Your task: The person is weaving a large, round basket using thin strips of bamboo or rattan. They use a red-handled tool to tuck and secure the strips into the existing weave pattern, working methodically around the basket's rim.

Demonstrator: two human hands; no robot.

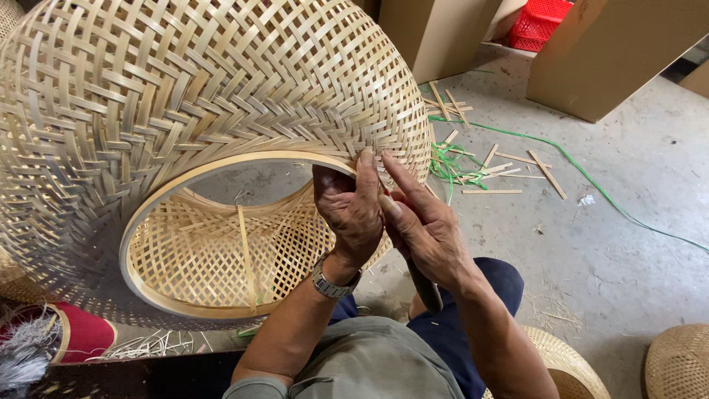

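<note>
- Woven bamboo is seen at the near right corner, where a small round basket (679,362) lies on the floor, and a second woven piece (565,362) shows beside the person's knee.
- A red-edged object (81,332) is seen at the near left, with loose pale strips beside it.
- The left hand (351,210), with a metal watch (332,284) on its wrist, is closed over the smooth rim hoop (221,164), thumb pressed up against the weave.
- The right hand (421,225) is set just beside it, forefinger stretched to the rim edge, other fingers curled around a dark handle (427,288).
- The large bamboo basket (185,103) is lying on its side at the left, its opening turned toward the person, flat strips plaited in a herringbone pattern.
- Cut bamboo slivers (509,166) and green strapping (517,137) are scattered over the grey concrete floor (628,244) on the right.
- Plain brown cardboard boxes (605,55) are stood at the far side, with a red plastic crate (543,22) between them.
</note>
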